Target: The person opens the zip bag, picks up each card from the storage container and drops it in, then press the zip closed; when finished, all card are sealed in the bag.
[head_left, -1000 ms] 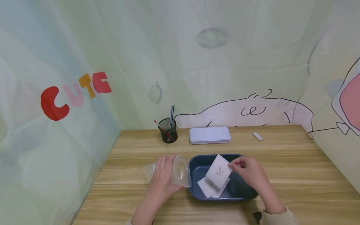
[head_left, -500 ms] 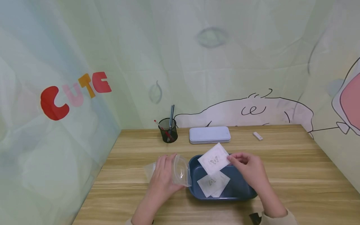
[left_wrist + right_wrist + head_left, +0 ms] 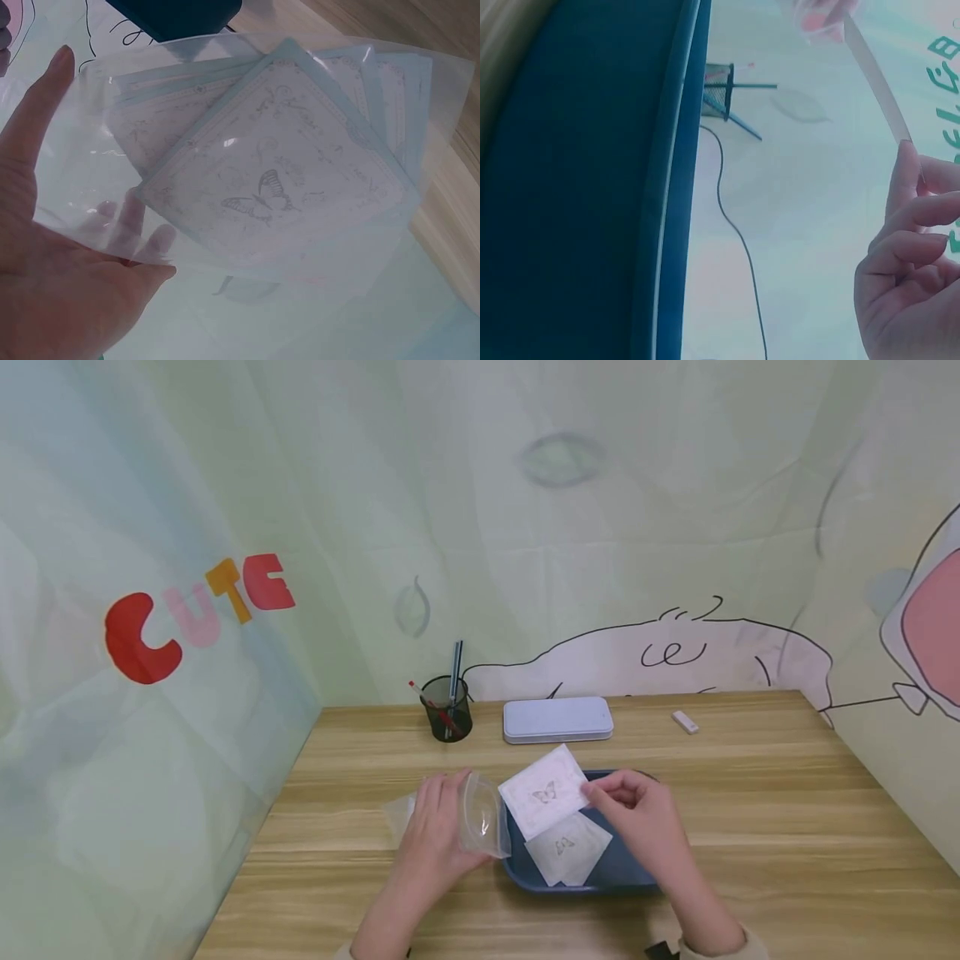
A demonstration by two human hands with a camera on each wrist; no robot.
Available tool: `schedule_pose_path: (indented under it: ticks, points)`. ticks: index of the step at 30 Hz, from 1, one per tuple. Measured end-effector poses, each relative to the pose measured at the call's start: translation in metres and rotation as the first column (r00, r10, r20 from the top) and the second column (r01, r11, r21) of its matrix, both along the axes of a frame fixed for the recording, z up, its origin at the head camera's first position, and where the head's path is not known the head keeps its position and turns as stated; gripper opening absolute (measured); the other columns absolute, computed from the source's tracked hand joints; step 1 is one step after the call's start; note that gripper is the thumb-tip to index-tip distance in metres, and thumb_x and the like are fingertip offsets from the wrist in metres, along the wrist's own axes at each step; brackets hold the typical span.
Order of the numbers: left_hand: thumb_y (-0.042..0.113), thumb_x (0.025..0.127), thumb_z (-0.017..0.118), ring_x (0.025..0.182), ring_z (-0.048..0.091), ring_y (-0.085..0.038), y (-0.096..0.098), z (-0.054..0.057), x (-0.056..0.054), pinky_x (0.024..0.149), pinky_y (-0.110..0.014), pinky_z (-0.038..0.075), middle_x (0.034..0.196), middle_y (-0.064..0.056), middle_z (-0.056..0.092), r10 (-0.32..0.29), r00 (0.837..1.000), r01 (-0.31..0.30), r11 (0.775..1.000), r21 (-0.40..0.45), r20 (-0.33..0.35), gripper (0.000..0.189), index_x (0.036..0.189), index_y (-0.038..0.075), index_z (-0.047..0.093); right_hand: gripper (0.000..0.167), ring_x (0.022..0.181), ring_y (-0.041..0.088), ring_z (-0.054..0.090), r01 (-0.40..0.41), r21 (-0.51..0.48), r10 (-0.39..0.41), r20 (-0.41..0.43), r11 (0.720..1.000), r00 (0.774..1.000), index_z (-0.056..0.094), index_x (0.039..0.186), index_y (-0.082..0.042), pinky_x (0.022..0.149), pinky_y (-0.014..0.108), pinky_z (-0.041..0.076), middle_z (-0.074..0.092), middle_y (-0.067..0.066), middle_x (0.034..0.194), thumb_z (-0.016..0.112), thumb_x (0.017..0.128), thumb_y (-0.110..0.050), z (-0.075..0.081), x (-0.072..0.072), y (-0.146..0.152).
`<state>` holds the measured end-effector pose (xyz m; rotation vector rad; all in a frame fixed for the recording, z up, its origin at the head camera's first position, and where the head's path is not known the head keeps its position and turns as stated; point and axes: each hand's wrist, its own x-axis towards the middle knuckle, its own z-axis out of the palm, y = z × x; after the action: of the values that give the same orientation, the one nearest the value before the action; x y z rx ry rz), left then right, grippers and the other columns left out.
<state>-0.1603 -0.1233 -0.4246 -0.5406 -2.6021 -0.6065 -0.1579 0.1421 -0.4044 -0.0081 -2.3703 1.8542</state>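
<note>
My left hand (image 3: 435,827) grips a clear plastic bag (image 3: 483,818), its mouth held wide toward the right. Several square papers (image 3: 262,150) with a butterfly print lie fanned inside the bag in the left wrist view. Between thumb and fingertips, my right hand (image 3: 641,818) pinches a white butterfly-printed paper square (image 3: 543,789) by its right corner, close to the bag's mouth. It shows edge-on and thin in the right wrist view. Below it, overlapping paper squares (image 3: 573,852) lie in a dark blue tray (image 3: 592,889), partly hidden by my right hand.
A black mesh pen cup (image 3: 447,718) with pens stands at the back of the wooden table (image 3: 787,810). Right of it lies a white flat case (image 3: 557,720), then a small white block (image 3: 685,722). A printed curtain (image 3: 480,527) hangs behind.
My right hand has lifted the paper square from above the others in the tray, turned it and carried it left toward the bag. The left hand and bag stay put.
</note>
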Motion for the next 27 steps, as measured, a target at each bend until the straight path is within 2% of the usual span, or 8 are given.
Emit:
schedule_pose_path:
  ticks: [7, 15, 20, 27]
  points:
    - [0.034, 0.04, 0.096, 0.109, 0.044, -0.028, -0.001, -0.001, -0.001, 0.098, -0.042, 0.042, 0.116, -0.012, 0.05, -0.005, 1.0, 0.005, 1.0, 0.01, -0.03, 0.113, 0.134, 0.0, 0.044, 0.025, 0.06, 0.02, 0.058, -0.002, -0.007, 0.002, -0.011, 1.0, 1.0, 0.069, 0.082, -0.008, 0.045, 0.022, 0.037, 0.069, 0.006, 0.074, 0.076, 0.082, -0.033, -0.006, 0.001, -0.014]
    - [0.033, 0.039, 0.096, 0.109, 0.044, -0.029, -0.001, -0.003, -0.002, 0.098, -0.042, 0.042, 0.115, -0.012, 0.05, -0.012, 0.999, 0.012, 1.0, 0.008, -0.041, 0.113, 0.133, -0.001, 0.044, 0.015, 0.053, 0.018, 0.051, 0.004, -0.029, -0.005, -0.04, 1.0, 0.999, 0.069, 0.078, -0.012, 0.043, 0.02, 0.032, 0.069, 0.006, 0.073, 0.077, 0.082, -0.024, -0.015, 0.003, -0.031]
    - [0.031, 0.039, 0.097, 0.11, 0.044, -0.028, 0.0, -0.003, -0.001, 0.099, -0.041, 0.041, 0.117, -0.012, 0.049, -0.005, 1.0, 0.006, 1.0, 0.007, -0.028, 0.113, 0.134, 0.0, 0.043, 0.013, 0.049, 0.015, 0.046, -0.02, -0.05, 0.017, -0.059, 0.999, 0.998, 0.07, 0.076, -0.014, 0.041, 0.02, 0.03, 0.068, 0.005, 0.07, 0.077, 0.082, -0.023, -0.018, 0.003, -0.039]
    - [0.03, 0.041, 0.097, 0.112, 0.042, -0.028, 0.002, 0.0, 0.0, 0.101, -0.04, 0.039, 0.12, -0.012, 0.048, -0.004, 1.0, 0.004, 1.0, 0.008, 0.014, 0.114, 0.136, 0.001, 0.042, 0.012, 0.045, 0.015, 0.045, -0.049, -0.09, 0.046, -0.037, 0.995, 0.998, 0.071, 0.077, -0.015, 0.038, 0.02, 0.031, 0.063, 0.004, 0.063, 0.077, 0.082, -0.024, -0.02, 0.004, -0.047]
